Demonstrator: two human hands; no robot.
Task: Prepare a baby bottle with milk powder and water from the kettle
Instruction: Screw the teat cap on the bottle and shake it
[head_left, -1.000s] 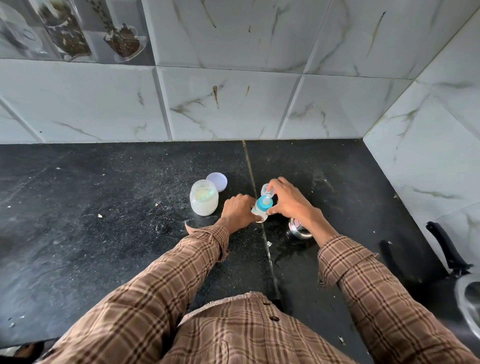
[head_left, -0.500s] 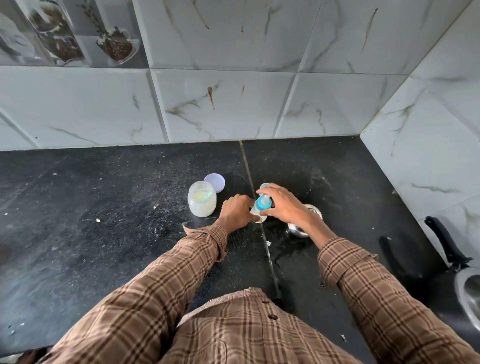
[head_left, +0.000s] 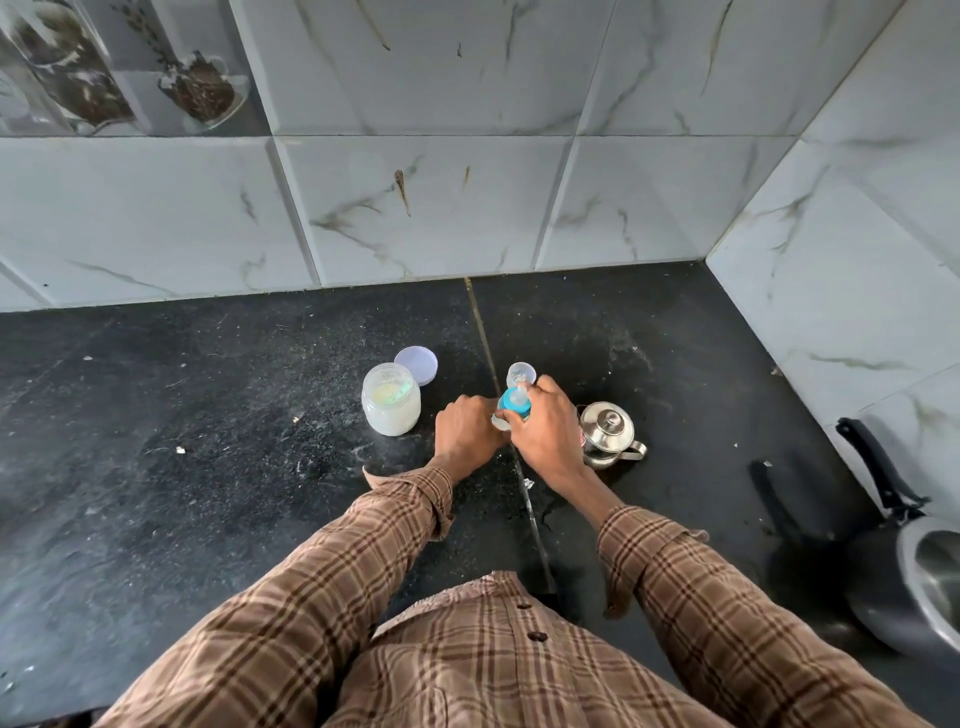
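Black countertop (head_left: 208, 467): carrying all items. Powder jar (head_left: 390, 399), uncapped: standing left of the fingers. Steel kettle (head_left: 608, 434): sitting just right of them. Left hand (head_left: 467, 434): curling closed around the baby bottle (head_left: 514, 402). Right hand (head_left: 545, 431): gripping its blue collar from above.

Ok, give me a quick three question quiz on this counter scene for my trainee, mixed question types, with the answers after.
1. True or false: the powder jar has its lid on.
2. Which hand grips the bottle's blue collar? A) left B) right
3. What steel item stands just right of the right hand?

Key: 1. False; the lid lies behind the jar. 2. B; the left hand holds the bottle lower down. 3. The kettle.
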